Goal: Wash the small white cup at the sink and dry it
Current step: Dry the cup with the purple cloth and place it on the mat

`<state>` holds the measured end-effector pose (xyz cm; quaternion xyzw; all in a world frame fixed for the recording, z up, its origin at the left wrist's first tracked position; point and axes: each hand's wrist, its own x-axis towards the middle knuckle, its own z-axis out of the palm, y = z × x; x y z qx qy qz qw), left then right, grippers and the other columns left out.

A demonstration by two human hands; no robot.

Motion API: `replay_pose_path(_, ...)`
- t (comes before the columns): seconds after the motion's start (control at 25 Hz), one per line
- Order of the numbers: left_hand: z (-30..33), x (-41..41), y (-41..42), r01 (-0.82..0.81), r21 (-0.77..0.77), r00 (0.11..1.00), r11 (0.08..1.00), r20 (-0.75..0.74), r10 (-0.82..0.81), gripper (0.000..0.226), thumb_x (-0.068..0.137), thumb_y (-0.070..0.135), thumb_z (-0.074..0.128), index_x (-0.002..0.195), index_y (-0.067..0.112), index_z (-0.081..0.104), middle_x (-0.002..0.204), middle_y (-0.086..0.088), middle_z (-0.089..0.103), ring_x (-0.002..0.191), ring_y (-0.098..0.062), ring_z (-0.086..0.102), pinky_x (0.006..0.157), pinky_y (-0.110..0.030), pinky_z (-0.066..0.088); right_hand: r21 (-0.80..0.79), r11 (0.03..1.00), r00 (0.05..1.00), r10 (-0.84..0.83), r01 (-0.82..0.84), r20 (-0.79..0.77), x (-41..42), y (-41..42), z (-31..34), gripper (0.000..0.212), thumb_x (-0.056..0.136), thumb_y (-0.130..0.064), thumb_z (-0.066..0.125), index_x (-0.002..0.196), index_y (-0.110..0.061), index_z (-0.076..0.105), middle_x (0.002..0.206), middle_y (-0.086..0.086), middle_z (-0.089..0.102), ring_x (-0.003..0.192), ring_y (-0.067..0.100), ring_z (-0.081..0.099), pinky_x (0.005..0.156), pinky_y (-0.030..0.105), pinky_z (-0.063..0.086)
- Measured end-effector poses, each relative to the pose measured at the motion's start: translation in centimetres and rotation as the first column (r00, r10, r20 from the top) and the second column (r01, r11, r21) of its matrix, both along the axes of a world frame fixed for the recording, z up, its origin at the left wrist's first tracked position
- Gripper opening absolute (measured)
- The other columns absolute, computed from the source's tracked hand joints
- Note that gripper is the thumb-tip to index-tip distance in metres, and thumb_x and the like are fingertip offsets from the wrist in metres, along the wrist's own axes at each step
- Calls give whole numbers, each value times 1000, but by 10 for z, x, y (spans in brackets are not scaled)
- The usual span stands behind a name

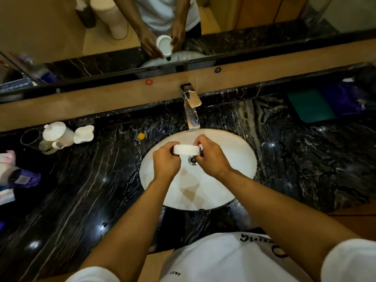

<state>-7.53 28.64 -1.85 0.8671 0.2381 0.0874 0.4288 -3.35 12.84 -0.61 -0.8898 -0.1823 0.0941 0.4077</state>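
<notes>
The small white cup [186, 149] is held over the white oval sink [234, 147], just above the drain [192, 160] and in front of the chrome tap [191, 110]. My left hand [165, 162] grips its left side. My right hand [211, 156] pinches its right side with curled fingers. The cup lies tilted on its side, with its mouth turned away from me; the mirror shows its open mouth. No water stream is visible from the tap.
Black marble counter [81, 190] surrounds the sink. At the left stand a white lidded pot [58, 133], a white jug [84, 134] and a glass [30, 137]. Packets [18, 178] lie at the far left. A teal cloth [311, 105] lies at the right back. A yellow cap [141, 136] sits near the sink.
</notes>
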Motion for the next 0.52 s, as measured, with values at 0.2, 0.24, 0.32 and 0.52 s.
replay_pose_path(0.2, 5, -5, -15, -74, -11, 997, 997, 0, 74, 38, 83, -7, 63, 113, 13, 76, 105, -10, 78, 96, -25, 70, 84, -35, 58, 6, 998, 998, 55, -55, 17, 4, -14, 10, 31, 82, -2, 70, 99, -18, 51, 97, 5, 64, 75, 22, 58, 56, 23, 45)
replay_pose_path(0.24, 6, -6, -17, -64, -38, 998, 997, -4, 64, 34, 84, -5, 66, 112, 13, 75, 103, -10, 78, 94, -25, 71, 83, -36, 59, 17, 999, 999, 48, -48, -9, 4, -19, 11, 32, 81, -2, 71, 99, -20, 51, 95, 4, 64, 70, 18, 58, 52, 16, 42)
replay_pose_path(0.32, 7, -10, -21, -40, -181, 999, 983, -19, 38, 25, 89, -2, 68, 109, 12, 74, 100, -10, 77, 91, -29, 72, 80, -42, 62, 66, 998, 992, 10, -2, -127, 6, -31, 15, 34, 83, -3, 72, 103, -22, 52, 95, 3, 65, 63, 10, 60, 45, 11, 42)
replay_pose_path(0.52, 12, -29, -35, -104, -526, 993, 844, -106, 56, 18, 95, 1, 65, 109, 12, 69, 111, -15, 75, 97, -32, 74, 75, -38, 65, 136, 990, 934, 32, 17, -355, 6, -54, 21, 36, 87, -5, 69, 114, -24, 54, 92, 4, 70, 51, 9, 68, 45, 20, 53)
